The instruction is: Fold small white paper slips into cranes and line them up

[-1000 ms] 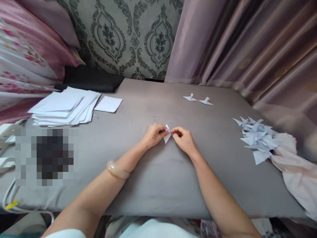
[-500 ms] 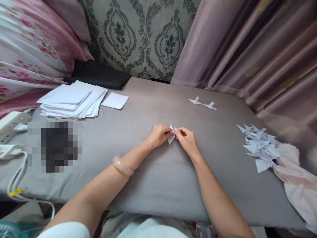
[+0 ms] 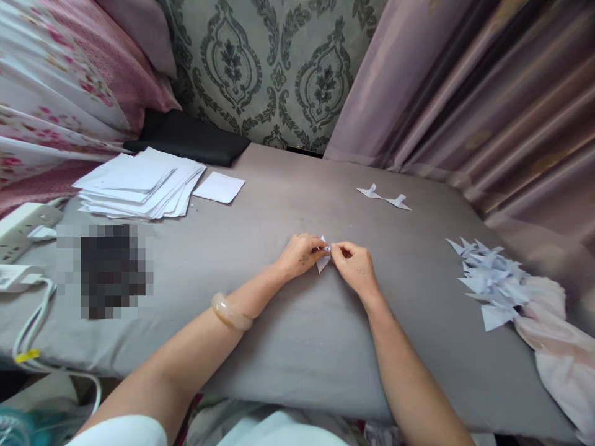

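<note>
In the head view, fingers cover the middle of a small folded paper (image 3: 322, 265), so its creases are hard to make out. It sits between the hands: the left hand (image 3: 303, 255) pinches it, and the right hand (image 3: 356, 265) nips its near edge with narrowed fingertips. Pixelation masks a dark object (image 3: 111, 269) left of the hands; far right, the frame cuts off a pale cloth (image 3: 558, 365). Compared with a second ago, more of the white power strip (image 3: 28, 226), far left of the hands, shows; both hands remain at the paper.
</note>
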Motion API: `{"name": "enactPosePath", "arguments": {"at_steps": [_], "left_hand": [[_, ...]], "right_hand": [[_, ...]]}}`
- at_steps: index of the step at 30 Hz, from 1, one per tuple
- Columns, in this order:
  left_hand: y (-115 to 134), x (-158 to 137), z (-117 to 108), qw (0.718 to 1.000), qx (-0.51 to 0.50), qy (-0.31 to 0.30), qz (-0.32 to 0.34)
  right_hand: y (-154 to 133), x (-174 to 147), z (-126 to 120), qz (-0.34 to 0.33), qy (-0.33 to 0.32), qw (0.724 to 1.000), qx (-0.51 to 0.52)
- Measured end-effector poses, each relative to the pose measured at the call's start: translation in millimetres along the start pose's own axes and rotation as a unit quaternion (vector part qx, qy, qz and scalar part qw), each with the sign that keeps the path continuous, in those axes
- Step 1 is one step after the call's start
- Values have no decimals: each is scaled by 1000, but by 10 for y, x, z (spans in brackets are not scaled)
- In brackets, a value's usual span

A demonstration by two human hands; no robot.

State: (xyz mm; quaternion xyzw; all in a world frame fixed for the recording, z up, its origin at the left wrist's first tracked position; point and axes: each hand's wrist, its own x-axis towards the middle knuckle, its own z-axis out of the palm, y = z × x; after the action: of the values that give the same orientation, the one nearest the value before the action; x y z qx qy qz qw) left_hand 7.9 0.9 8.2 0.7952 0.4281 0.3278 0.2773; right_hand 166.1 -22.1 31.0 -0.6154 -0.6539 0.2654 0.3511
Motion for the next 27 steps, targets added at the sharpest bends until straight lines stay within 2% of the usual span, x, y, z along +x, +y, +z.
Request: {"name": "enactPosePath", "arguments": {"at_steps": [7,27], "left_hand": [[28,-6,-6,999,-21,17,-29],[49,-5,-28,1000,-16,9,-12]], "right_hand": [[-7,4,-7,9,-8,1000,10],[-57,10,-30,30,-12,999,6]]}}
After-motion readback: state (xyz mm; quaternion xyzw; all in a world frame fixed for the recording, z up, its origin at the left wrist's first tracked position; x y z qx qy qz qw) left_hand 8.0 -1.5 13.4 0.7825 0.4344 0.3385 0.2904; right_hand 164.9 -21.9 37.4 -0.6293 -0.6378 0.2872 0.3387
